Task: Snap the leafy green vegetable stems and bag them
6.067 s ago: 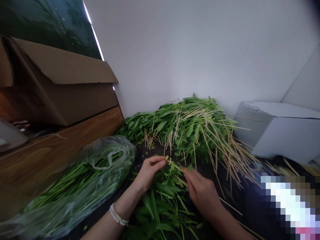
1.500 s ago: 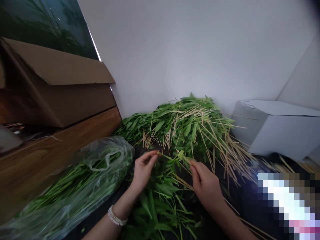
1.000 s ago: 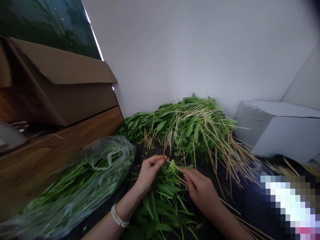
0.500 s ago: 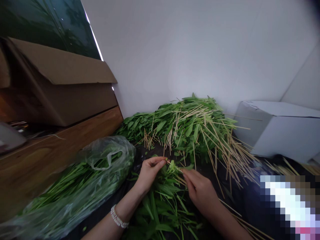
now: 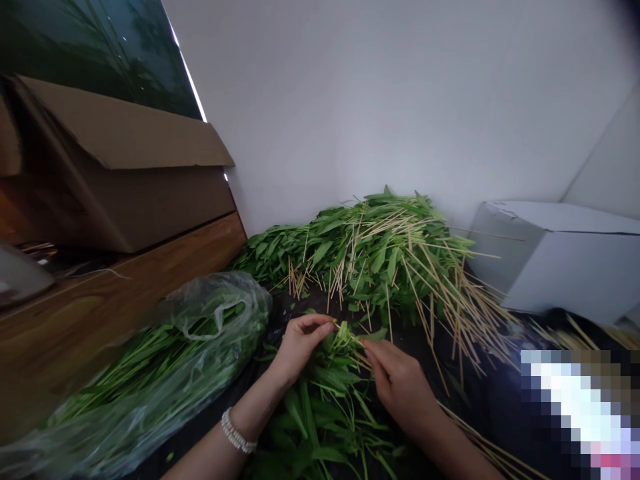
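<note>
My right hand [image 5: 397,377] is closed around a thin bamboo skewer [image 5: 358,341], with a pale green bunch of folded stems [image 5: 343,333] on it between my hands. To the left, my left hand [image 5: 305,340] pinches thumb and forefinger together at the skewer's far end, where a small greenish bit shows at the fingertips. Exactly what lies inside that pinch is too small to tell. Long-leaved greens [image 5: 325,393] lie under both hands. A white beaded bracelet [image 5: 237,432] circles my left wrist.
A heap of skewered greens [image 5: 380,247] leans against the wall, its bare sticks [image 5: 465,313] pointing right. At left lies a clear plastic bag [image 5: 200,380] of greens beside a wooden surface [image 5: 200,247] bearing an open cardboard box [image 5: 165,200]. A white box [image 5: 565,267] stands right.
My right hand has shifted very slightly left. Otherwise, both hands keep the same pinched hold around the bunch of stems.
</note>
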Tool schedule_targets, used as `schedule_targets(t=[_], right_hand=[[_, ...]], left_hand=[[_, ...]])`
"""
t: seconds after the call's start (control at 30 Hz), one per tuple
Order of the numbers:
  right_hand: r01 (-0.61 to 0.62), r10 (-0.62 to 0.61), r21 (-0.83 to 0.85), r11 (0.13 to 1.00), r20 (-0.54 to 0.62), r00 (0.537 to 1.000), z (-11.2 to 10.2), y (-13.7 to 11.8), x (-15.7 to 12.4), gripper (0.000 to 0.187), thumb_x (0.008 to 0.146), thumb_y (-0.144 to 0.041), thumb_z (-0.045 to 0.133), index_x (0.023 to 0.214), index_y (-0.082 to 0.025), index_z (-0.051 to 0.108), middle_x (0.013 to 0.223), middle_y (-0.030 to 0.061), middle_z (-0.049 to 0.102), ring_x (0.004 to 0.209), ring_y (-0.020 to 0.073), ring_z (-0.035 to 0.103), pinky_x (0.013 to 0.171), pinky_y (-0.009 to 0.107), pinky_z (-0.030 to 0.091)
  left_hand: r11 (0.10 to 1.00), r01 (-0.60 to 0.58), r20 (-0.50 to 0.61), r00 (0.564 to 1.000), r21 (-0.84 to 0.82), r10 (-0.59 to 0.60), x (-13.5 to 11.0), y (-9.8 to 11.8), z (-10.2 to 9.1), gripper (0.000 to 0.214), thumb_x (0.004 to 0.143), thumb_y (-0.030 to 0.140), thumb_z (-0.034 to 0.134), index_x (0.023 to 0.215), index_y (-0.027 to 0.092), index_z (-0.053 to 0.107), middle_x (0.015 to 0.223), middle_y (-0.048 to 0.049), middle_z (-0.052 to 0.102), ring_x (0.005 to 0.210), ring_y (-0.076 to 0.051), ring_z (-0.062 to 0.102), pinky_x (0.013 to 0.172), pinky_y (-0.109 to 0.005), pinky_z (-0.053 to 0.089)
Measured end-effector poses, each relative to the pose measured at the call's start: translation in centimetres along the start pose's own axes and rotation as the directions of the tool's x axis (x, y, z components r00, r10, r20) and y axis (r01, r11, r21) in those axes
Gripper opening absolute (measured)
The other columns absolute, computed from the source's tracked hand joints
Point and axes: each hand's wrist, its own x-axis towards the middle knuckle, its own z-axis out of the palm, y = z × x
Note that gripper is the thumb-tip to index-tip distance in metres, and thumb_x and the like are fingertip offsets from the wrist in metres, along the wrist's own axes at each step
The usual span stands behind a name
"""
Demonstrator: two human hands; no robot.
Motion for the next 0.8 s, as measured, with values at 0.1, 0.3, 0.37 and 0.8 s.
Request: schedule_targets(t=[0.1, 0.3, 0.37, 0.8], right_hand=[[0.008, -0.008, -0.004, 1.0, 0.004, 1.0, 0.1, 0.1, -0.1, 0.031, 0.093, -0.014, 0.036, 0.111, -0.018, 0.061, 0.088, 0.0069, 0.066, 0.086, 0.0179, 0.066, 0.081, 0.03, 0.053], [0.014, -0.014, -0.004, 1.0, 0.01, 1.0, 0.3, 0.2, -0.3, 0.032, 0.092, -0.013, 0.036, 0.112, -0.02, 0.06, 0.09, 0.0062, 0.067, 0.083, 0.0173, 0.066, 0.077, 0.028, 0.053], [0.016, -0.016, -0.01, 1.0, 0.009, 1.0, 0.4, 0.1, -0.2, 0.032, 0.092, -0.013, 0.036, 0.112, -0.02, 0.061, 0.089, 0.0061, 0.067, 0.082, 0.0172, 0.067, 0.075, 0.028, 0.053], [-0.086, 0.002, -0.147, 0.985, -0.499, 0.866, -3.2, 0.6, 1.8, 0.017, 0.092, -0.021, 0.048, 0.101, -0.017, 0.061, 0.085, 0.0042, 0.069, 0.076, 0.0152, 0.067, 0.072, 0.025, 0.052]], left_hand=[[1.0, 0.029, 0.017, 0.999, -0.009, -0.029, 0.1, 0.0, 0.0, 0.024, 0.063, 0.034, 0.081, 0.076, 0.015, 0.076, 0.076, -0.0044, 0.075, 0.071, -0.016, 0.065, 0.075, -0.026, 0.05], [0.996, 0.084, 0.023, 0.996, -0.012, -0.084, -0.2, -0.3, 0.3, 0.025, 0.06, 0.034, 0.083, 0.074, 0.014, 0.075, 0.073, -0.0033, 0.073, 0.067, -0.015, 0.063, 0.069, -0.025, 0.049], [0.996, 0.093, 0.034, 0.995, -0.016, -0.092, -0.3, -0.5, 0.4, 0.026, 0.06, 0.035, 0.083, 0.073, 0.014, 0.074, 0.072, -0.0031, 0.073, 0.065, -0.015, 0.063, 0.068, -0.026, 0.049], [0.791, -0.336, 0.091, 0.936, 0.511, 0.339, 0.1, -1.7, 0.0, 0.012, 0.084, 0.025, 0.06, 0.083, 0.018, 0.07, 0.088, -0.006, 0.069, 0.088, -0.02, 0.062, 0.084, -0.032, 0.045]])
